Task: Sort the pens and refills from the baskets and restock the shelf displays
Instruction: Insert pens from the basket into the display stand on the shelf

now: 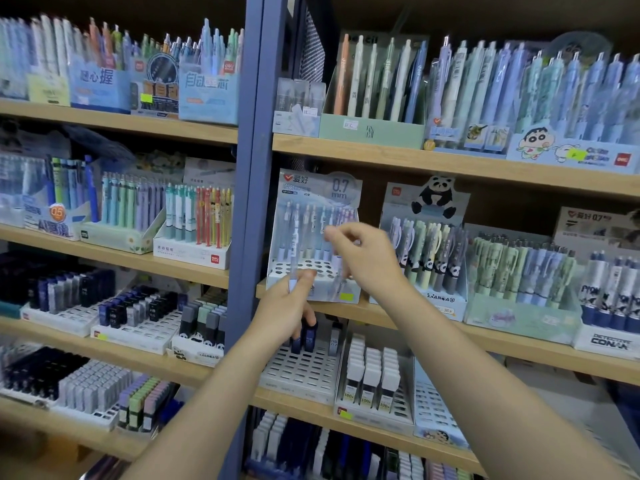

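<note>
At the middle shelf, before the 0.7 mm display box [313, 237]: one pale pen [294, 258], long axis upright, tip down. My left hand [287, 310] pinches its lower end, arm reaching up. My right hand [367, 258], fingers curled, wrist bent; whether it grips anything, I cannot tell. Box: glossy card, tray with round holes.

A blue metal upright [254, 168] runs top to bottom between two bays of shelving. Left and right of the upright, pale wooden shelf boards [450, 164] step down in tiers. Behind the boards the back panel [512, 209] is dark brown, shadowed beneath each tier.
</note>
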`<state>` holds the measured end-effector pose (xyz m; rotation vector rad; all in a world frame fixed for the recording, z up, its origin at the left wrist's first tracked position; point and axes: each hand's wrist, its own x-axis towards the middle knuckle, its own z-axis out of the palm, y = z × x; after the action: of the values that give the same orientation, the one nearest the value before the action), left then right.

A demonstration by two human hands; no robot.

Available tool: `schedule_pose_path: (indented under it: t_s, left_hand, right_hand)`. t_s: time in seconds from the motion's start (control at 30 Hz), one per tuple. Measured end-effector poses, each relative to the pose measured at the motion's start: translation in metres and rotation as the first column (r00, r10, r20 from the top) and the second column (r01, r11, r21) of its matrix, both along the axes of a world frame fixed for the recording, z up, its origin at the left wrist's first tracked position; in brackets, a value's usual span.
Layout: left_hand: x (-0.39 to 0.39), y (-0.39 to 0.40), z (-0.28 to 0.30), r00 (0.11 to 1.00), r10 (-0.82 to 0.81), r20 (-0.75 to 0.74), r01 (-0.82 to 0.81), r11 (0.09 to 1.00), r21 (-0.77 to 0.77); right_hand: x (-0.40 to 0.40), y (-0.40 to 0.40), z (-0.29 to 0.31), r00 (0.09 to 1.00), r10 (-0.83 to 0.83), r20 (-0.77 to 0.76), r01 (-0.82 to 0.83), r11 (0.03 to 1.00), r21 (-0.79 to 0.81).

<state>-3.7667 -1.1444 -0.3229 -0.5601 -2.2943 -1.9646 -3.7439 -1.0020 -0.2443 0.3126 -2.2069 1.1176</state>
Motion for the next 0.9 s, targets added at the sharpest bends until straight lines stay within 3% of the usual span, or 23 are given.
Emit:
schedule_pose_path:
  t_s: [0.07, 0.2, 0.27, 0.4, 0.53, 0.63, 0.7, 0.8, 0.9]
  left_hand:
    - [0.003, 0.006, 0.004, 1.000, -0.005, 0.003, 0.005, 1.000, -0.031]
    - [0.013, 0.012, 0.012, 0.999, -0.022, -0.049, 0.017, 0.993, -0.115]
    - [0.015, 0.010, 0.015, 0.997, -0.018, -0.081, 0.012, 0.997, -0.075]
    - [0.016, 0.001, 0.017, 0.988, 0.006, -0.157, 0.008, 0.996, 0.086]
    - [0.015, -0.005, 0.016, 0.980, 0.018, -0.199, -0.005, 0.998, 0.067]
    - [0.014, -0.006, 0.014, 0.978, 0.019, -0.210, -0.007, 0.998, 0.059]
    - [0.011, -0.007, 0.011, 0.966, 0.124, -0.225, -0.102, 0.989, 0.108]
    - [0.003, -0.015, 0.007, 0.859, 0.432, -0.275, -0.401, 0.902, 0.163]
    - [-0.007, -0.022, 0.002, 0.839, 0.503, -0.209, -0.503, 0.862, 0.055]
  right_hand:
    - [0.009, -0.008, -0.002, 0.982, 0.107, 0.155, -0.114, 0.993, 0.033]
    - [0.010, -0.013, -0.006, 0.975, 0.097, 0.201, -0.103, 0.994, 0.022]
    - [0.009, -0.009, -0.003, 0.972, 0.088, 0.218, -0.088, 0.996, -0.009]
    - [0.007, 0.002, 0.002, 0.974, 0.063, 0.219, -0.028, 0.987, -0.161]
    - [0.006, 0.005, -0.002, 0.953, 0.215, 0.212, -0.123, 0.918, -0.378]
    - [0.005, 0.007, -0.004, 0.949, 0.266, 0.169, -0.166, 0.878, -0.448]
    - [0.001, 0.013, -0.002, 0.965, 0.224, 0.139, -0.136, 0.874, -0.466]
    - [-0.005, 0.022, 0.004, 0.992, 0.104, 0.073, -0.057, 0.879, -0.474]
    - [-0.014, 0.025, 0.010, 1.000, -0.027, -0.009, 0.021, 0.895, -0.446]
